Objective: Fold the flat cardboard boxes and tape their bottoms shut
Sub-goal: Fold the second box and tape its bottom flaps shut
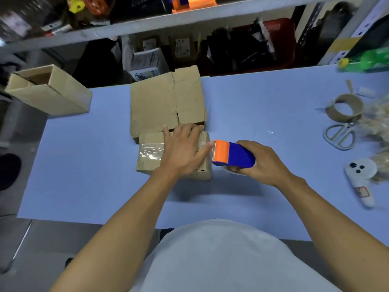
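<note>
Item: folded box [153, 153], bottom up, mid-worktop, touching the near edge of the flat-box stack [166, 102]. Clear tape [150, 151] already across the seam, shiny w/ wrinkles at the box's left end. Left hand [182, 150]: open, palm down, fingers spread flat on the box, pinning flaps; grips nothing. Right hand [263, 161]: closed round the blue body of the tape dispenser [231, 154], orange cutter end hard against the box's right edge. Step in hand, as we judge it: finishing the strip and cutting. To do well, we keep the left palm pressing so the box can't slide, run tape a bit down the right side wall, tilt the blade in and snap off clean, then rub the seam flat to clear wrinkles. Also on worktop: one made-up box [50, 91] at far-left corner; spent tape core [344, 108] and scissors [340, 135] nr right edge; white handheld device [361, 178] nr right edge; green bottle [368, 60] at far-right corner.
</note>
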